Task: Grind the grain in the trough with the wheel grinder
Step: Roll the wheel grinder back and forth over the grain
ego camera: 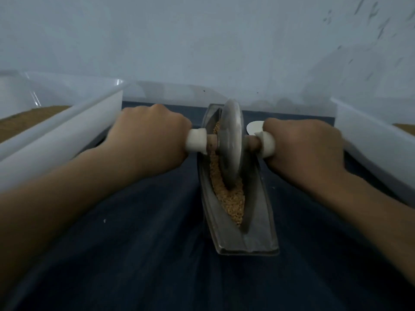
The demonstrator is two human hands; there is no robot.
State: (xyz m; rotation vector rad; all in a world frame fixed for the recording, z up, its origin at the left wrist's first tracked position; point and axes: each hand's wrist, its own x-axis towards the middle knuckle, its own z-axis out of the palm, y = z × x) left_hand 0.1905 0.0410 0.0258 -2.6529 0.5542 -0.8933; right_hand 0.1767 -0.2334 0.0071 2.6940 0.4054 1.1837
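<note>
The grain (226, 194), tan and coarse, lies along the groove of a long, boat-shaped metal trough (260, 212) that rests on a dark blue surface (139, 243), its near end blunt and its far end close to the pale wall (202, 41). A grey metal wheel grinder (231, 142) stands upright on its edge in the trough, its lower rim sunk into the grain about halfway along the groove. An axle runs through the disc, with a brownish stub and a white sleeve showing on each side. The left hand (150, 140) has its grip closed around the left handle, knuckles up, and the right hand (303, 149) is wrapped the same way around the right handle, so the wheel sits between the two fists. Behind the right hand a small white rounded object (253, 126) lies on the surface, partly hidden. A clear plastic bin (56, 131) stands at the left holding brown material, and another pale bin (370, 135) edges in at the right.
</note>
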